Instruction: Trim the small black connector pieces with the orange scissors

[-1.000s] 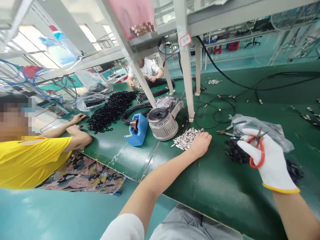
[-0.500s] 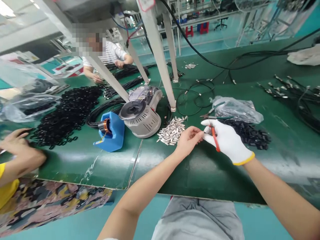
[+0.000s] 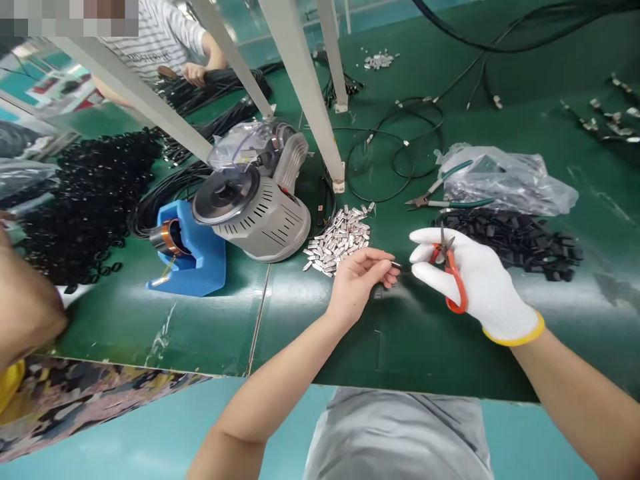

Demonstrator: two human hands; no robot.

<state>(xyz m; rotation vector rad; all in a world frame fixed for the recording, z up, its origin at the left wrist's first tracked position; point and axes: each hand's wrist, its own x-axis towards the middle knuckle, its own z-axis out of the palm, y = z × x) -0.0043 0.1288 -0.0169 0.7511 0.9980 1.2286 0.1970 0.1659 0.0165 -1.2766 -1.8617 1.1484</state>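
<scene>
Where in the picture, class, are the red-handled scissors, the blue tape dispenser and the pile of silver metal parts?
Red-handled scissors (image 3: 459,287): head view, on the handle.
Blue tape dispenser (image 3: 207,262): head view, on the side.
Pile of silver metal parts (image 3: 344,235): head view, mid-pile.

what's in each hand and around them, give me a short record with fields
left hand: bare, pinching a small dark piece
right hand: white-gloved, holding red-handled cutters
near left hand: pile of silver pieces
near right hand: pile of black pieces, with a plastic bag behind it
spare tool: green-handled pliers, lying at the bag's left end
left of silver pile: grey machine, then blue tape holder
surface: green bench
others: striped shirt across the bench
</scene>
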